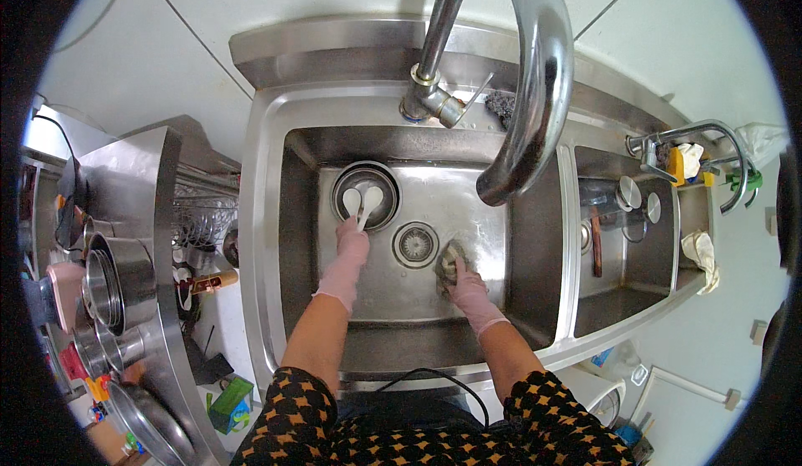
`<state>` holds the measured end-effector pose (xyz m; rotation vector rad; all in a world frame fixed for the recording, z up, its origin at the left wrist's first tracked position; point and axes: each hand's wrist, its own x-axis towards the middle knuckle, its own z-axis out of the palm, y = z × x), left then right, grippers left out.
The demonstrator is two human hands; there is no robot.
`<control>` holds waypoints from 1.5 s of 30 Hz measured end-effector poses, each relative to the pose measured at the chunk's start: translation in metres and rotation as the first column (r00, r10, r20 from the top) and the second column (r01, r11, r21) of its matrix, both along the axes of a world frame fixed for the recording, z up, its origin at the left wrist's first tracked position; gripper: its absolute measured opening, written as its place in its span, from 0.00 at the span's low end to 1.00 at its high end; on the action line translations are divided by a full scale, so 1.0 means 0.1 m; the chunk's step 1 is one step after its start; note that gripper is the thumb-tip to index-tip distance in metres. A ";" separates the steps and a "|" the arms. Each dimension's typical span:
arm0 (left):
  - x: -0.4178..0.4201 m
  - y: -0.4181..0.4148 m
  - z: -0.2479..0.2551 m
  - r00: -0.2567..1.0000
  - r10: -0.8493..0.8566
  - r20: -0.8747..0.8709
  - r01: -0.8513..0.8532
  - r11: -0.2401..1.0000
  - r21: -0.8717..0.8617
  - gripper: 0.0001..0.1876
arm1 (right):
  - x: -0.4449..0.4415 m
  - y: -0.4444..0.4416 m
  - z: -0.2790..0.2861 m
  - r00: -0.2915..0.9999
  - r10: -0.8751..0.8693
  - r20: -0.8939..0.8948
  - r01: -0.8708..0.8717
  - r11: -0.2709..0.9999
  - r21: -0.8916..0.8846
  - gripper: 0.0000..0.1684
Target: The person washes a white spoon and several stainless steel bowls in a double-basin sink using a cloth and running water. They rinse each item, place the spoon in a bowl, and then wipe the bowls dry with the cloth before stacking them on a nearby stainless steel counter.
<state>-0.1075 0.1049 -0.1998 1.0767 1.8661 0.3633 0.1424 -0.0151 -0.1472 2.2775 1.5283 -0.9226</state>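
My left hand (pixel 352 240), in a pink glove, is closed on the handles of two white spoons (pixel 373 199). The spoons' bowls are over a round metal bowl (pixel 395 185) at the back left of the stainless steel sink basin (pixel 357 290). To the right of the drain strainer (pixel 415 245), my right hand (pixel 468 287), also gloved in pink, rests on a greyish scrubbing cloth or pad (pixel 450 264) on the basin floor. Its exact kind cannot be told.
A large curved faucet (pixel 554 90) arches over the basin's right part. A dark steel-wool scourer (pixel 499 107) lies on the back ledge. The right-hand basin (pixel 620 284) holds metal pots and utensils. Stacked metal pots (pixel 128 281) stand on a counter at left.
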 end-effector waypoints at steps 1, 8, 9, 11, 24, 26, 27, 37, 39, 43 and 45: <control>-0.03 -0.05 -0.11 0.996 0.058 0.061 -0.058 0.998 0.002 0.21 | -0.01 0.01 0.04 0.998 -0.056 0.008 0.056 0.998 -0.017 0.32; 0.10 -0.20 0.01 0.975 0.216 0.056 -0.223 0.961 0.162 0.21 | 0.28 -0.13 -0.34 0.992 -0.108 -0.061 0.100 0.988 -0.121 0.21; 0.13 -0.23 0.17 0.971 0.236 0.047 -0.241 0.959 0.150 0.21 | 0.23 -0.08 -0.22 0.973 -0.211 -0.088 0.206 0.976 -0.066 0.20; 0.19 -0.31 0.51 0.968 0.248 0.027 -0.249 0.960 0.128 0.20 | 0.18 0.11 0.03 0.966 -0.255 -0.031 0.256 0.966 0.033 0.18; 0.55 -1.03 1.60 0.785 0.390 0.480 -0.284 0.917 -0.281 0.33 | 0.25 0.08 1.33 0.864 0.185 -0.468 -0.123 0.979 0.161 0.24; 0.59 -1.13 1.65 0.732 0.459 0.503 -0.294 0.880 -0.375 0.36 | 0.28 -0.01 1.66 0.749 0.034 -0.661 0.070 0.989 0.130 0.22; 0.61 -1.16 1.65 0.706 0.495 0.506 -0.297 0.856 -0.423 0.38 | 0.30 -0.04 1.78 0.654 -0.057 -0.754 0.166 0.984 0.070 0.21; 1.04 -1.35 1.87 -0.175 0.356 0.918 -0.212 0.897 -0.388 0.36 | 0.38 -0.06 2.51 -0.309 -0.210 -0.928 0.380 0.867 -0.323 0.14; 1.16 -1.32 1.82 -0.328 0.397 0.857 -0.184 0.863 -0.470 0.36 | 0.35 0.02 2.39 -0.125 -0.214 -0.969 0.488 0.837 -0.248 0.15; 1.24 -1.36 2.14 -0.272 0.392 0.879 -0.164 0.881 -0.444 0.34 | 0.28 0.05 1.97 0.457 0.056 -0.888 0.434 0.857 0.277 0.16; 1.24 -1.35 2.14 -0.288 0.369 0.884 -0.146 0.895 -0.421 0.33 | 0.17 -0.07 1.84 0.667 0.268 -0.695 0.187 0.843 0.504 0.16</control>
